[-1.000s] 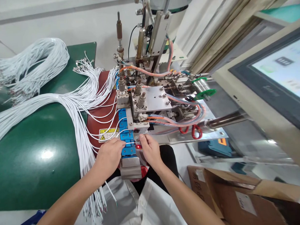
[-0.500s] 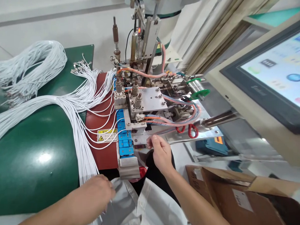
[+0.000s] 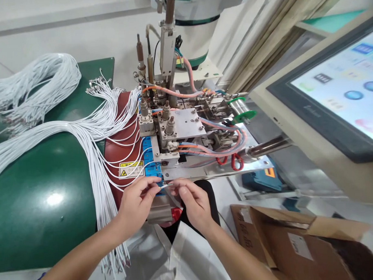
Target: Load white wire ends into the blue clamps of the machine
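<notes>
A white cable is pinched between the thumb and fingers of my left hand, its thin end pointing right. My right hand closes its fingertips on the bare wire end of that cable, close to the left fingertips. Both hands are over the near end of a row of blue clamp blocks along the machine's left edge. Several white cables run from the bundle into these blocks. The lowest blocks are partly hidden by my hands.
Behind the blocks stands the machine with its metal plate and a green-flanged wire spool. A touch screen juts in at right, above an open cardboard box. A coiled cable bundle lies on the green table.
My left hand has risen from the lower bundle to the blue blocks, bringing a cable end. My right hand has come slightly down and left to meet it. The machine's rear upright has shifted left.
</notes>
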